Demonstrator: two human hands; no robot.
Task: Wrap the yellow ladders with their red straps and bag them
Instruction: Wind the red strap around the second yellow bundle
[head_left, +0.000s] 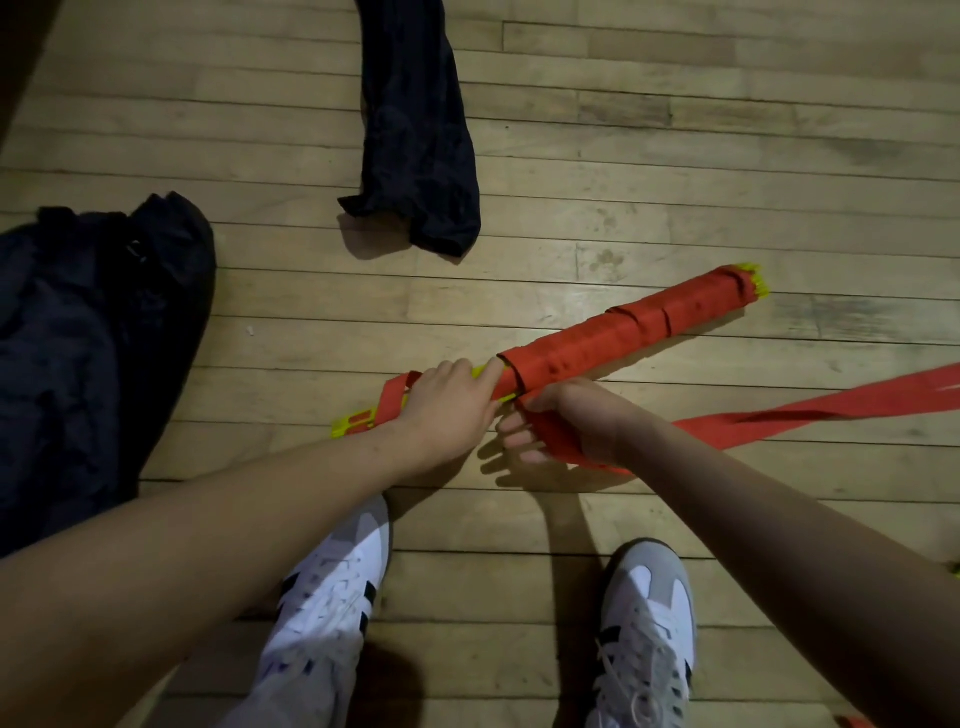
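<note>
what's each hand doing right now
Left hand: grips the yellow ladder bundle.
Right hand: grips the red strap.

My forearms are bare, no sleeves, watch or rings on the left hand (449, 402) or right hand (563, 423). I wear white lace-up sneakers (332, 582) with grey suede toes, black side stripes and white laces, plus light trousers (296, 696).

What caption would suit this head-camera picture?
Left hand steadies the yellow ladder bundle while the right hand winds its red strap around it.
</note>
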